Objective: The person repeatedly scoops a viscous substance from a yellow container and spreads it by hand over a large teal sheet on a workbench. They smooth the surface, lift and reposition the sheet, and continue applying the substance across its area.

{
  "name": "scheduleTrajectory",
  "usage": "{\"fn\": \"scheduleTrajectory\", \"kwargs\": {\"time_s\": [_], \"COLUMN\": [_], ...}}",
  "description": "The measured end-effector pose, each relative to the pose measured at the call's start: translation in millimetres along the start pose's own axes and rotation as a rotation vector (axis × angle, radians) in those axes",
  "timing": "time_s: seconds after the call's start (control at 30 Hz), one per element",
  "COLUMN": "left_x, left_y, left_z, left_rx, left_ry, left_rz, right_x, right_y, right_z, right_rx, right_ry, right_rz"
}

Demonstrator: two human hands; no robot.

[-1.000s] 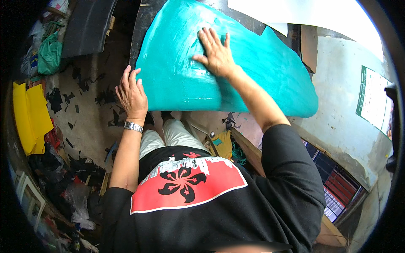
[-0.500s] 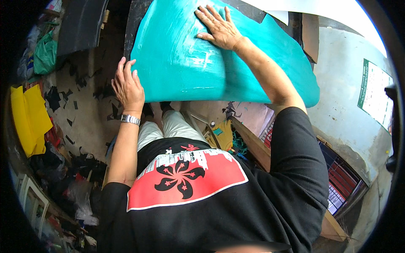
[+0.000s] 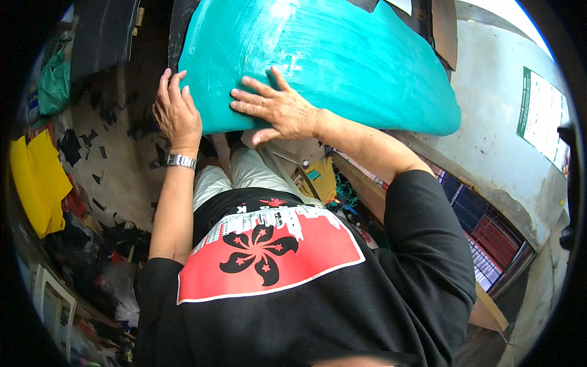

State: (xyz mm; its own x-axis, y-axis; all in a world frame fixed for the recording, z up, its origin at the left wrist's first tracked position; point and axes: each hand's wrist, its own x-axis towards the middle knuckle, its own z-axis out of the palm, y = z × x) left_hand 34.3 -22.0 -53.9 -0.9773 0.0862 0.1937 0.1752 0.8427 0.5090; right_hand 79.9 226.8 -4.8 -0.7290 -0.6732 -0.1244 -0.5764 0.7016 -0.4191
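Note:
A large teal sheet (image 3: 361,73) with a curved near edge and a notch at its far side lies over a dark work surface (image 3: 177,37). Whitish streaks mark its left part. My right hand (image 3: 278,110) rests on the sheet close to its near edge, fingers spread flat and thumb toward me. At the sheet's left edge, my left hand (image 3: 178,113) is raised with its fingers loosely extended, holding nothing I can see. Whether its fingertips touch the edge cannot be told. A metal watch (image 3: 181,161) circles my left wrist.
Dark scraps (image 3: 70,147) litter the floor at left, beside folded yellow material (image 3: 40,183) and a green bag (image 3: 54,85). A dark panel (image 3: 101,37) stands at the far left. On the right are a pale wall (image 3: 489,122) and a wooden beam (image 3: 361,183).
My right hand has slid toward me across the teal sheet, from its far part to near its front edge. My left hand stays by the left edge. The view has shifted slightly.

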Motion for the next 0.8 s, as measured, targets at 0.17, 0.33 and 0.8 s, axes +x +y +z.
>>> {"fn": "scheduleTrajectory", "kwargs": {"time_s": [0.17, 0.33, 0.8], "left_x": [-2, -3, -2], "left_y": [-1, -1, -3], "left_z": [2, 1, 5], "left_rx": [0.058, 0.027, 0.044], "left_ry": [0.004, 0.003, 0.051], "left_rz": [0.008, 0.003, 0.031], "right_x": [20, 18, 7], "right_y": [41, 3, -21], "right_z": [-11, 20, 24], "right_rx": [-0.246, -0.212, -0.351], "right_ry": [0.208, 0.189, 0.287], "right_rz": [0.298, 0.155, 0.654]}}
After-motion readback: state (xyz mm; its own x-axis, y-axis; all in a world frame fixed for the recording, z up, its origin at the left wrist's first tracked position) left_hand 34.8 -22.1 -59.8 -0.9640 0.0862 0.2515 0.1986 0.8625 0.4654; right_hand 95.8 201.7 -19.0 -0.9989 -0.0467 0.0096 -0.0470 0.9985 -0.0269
